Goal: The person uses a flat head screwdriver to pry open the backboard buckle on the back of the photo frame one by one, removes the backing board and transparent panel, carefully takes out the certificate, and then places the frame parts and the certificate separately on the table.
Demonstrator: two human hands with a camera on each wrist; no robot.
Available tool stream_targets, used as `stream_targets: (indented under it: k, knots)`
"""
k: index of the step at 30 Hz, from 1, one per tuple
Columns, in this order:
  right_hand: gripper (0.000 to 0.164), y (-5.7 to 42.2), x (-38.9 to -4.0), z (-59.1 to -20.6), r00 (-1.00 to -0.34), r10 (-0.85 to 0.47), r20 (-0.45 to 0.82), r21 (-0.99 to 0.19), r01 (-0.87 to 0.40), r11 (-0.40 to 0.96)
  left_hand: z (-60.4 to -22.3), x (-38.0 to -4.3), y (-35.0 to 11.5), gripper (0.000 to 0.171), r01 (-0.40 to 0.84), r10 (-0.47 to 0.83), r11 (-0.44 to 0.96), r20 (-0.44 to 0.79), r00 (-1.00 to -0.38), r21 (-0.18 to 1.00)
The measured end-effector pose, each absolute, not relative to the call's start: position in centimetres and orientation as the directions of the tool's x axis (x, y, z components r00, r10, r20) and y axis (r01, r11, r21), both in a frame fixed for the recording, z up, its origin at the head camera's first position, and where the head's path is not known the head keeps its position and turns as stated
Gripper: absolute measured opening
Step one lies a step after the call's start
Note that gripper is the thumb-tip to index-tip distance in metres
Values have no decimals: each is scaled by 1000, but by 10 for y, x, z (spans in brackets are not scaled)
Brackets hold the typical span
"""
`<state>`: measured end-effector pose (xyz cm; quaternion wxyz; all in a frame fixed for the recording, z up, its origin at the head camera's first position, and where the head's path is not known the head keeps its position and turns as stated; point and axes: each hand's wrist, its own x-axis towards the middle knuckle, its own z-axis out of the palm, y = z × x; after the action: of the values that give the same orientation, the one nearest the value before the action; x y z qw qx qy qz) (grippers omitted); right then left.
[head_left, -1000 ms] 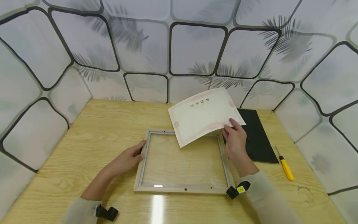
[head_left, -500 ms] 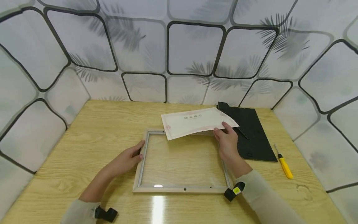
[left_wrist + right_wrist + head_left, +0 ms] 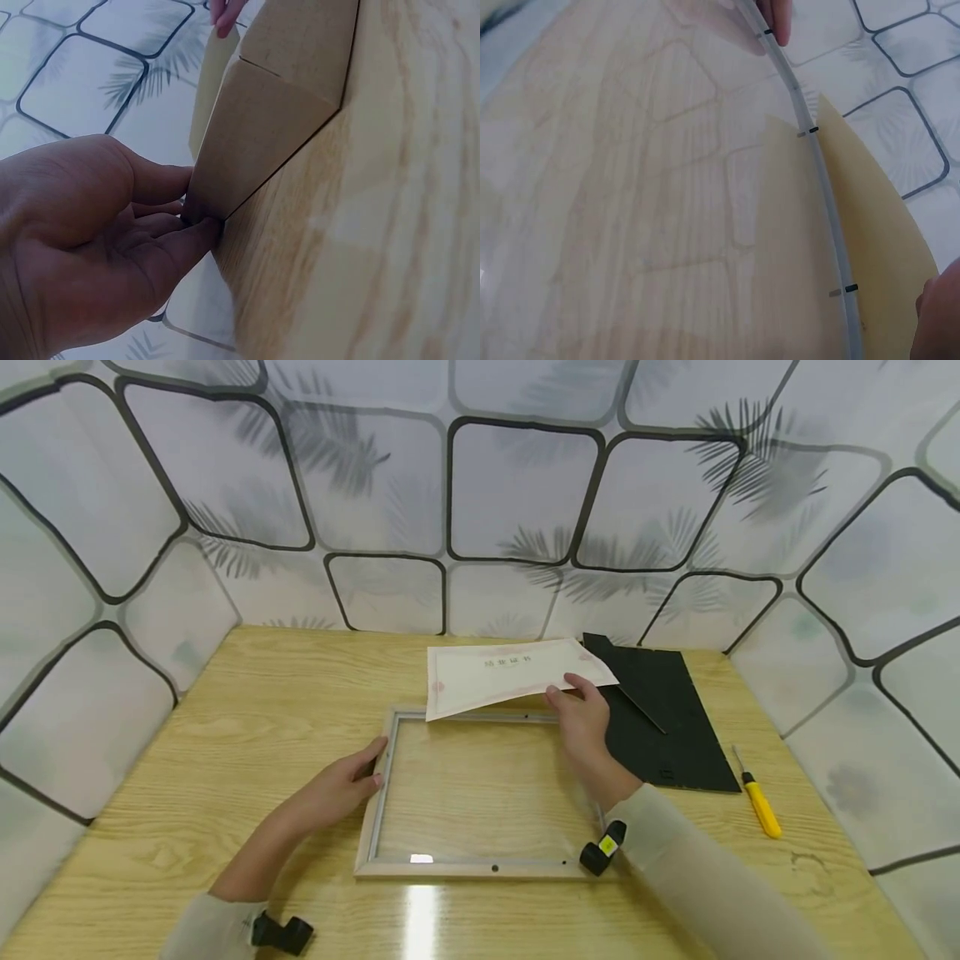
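Observation:
In the head view, a light wooden picture frame [image 3: 495, 867] lies on the table with a clear pane inside its rim. My left hand [image 3: 333, 789] grips its left side; the left wrist view shows thumb and fingertips on the side of the frame [image 3: 259, 127]. My right hand [image 3: 585, 722] pinches the near right edge of a paper certificate [image 3: 510, 675]. This cream sheet has a pink border and a short printed heading, and it is held tilted over the frame's far side. In the right wrist view the sheet [image 3: 877, 225] stands beyond the frame's edge [image 3: 826, 191], a fingertip at its border.
A black backing board [image 3: 675, 718] with a flap lies right of the frame, partly behind my right arm. Farther right is a yellow-handled screwdriver [image 3: 761, 806]. Patterned white walls [image 3: 390, 485] enclose the wooden table [image 3: 300, 693] at the back and sides.
My right hand has carried the certificate left and lowered it, tilting it flatter over the frame's far edge. More of the black board shows now. My left hand has stayed on the frame.

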<state>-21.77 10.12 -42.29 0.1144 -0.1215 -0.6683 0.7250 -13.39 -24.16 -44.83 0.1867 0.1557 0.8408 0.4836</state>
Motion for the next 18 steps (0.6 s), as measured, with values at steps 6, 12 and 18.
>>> stream_targets:
  k: [6, 12, 18]
  knots:
    - [44, 93, -223, -428, -946, 323, -33, -999, 33, -7, -447, -134, -242, 64, 118, 453, 493, -139, -880, 862]
    - [43, 87, -229, -437, -941, 337, -15, -998, 33, 48, -447, -134, -242, 64, 121, 448, 500, -138, -883, 857]
    - [42, 81, -233, -441, -941, 339, -15, -997, 39, 67, -448, -134, -242, 64, 135, 456, 495, -125, -881, 858]
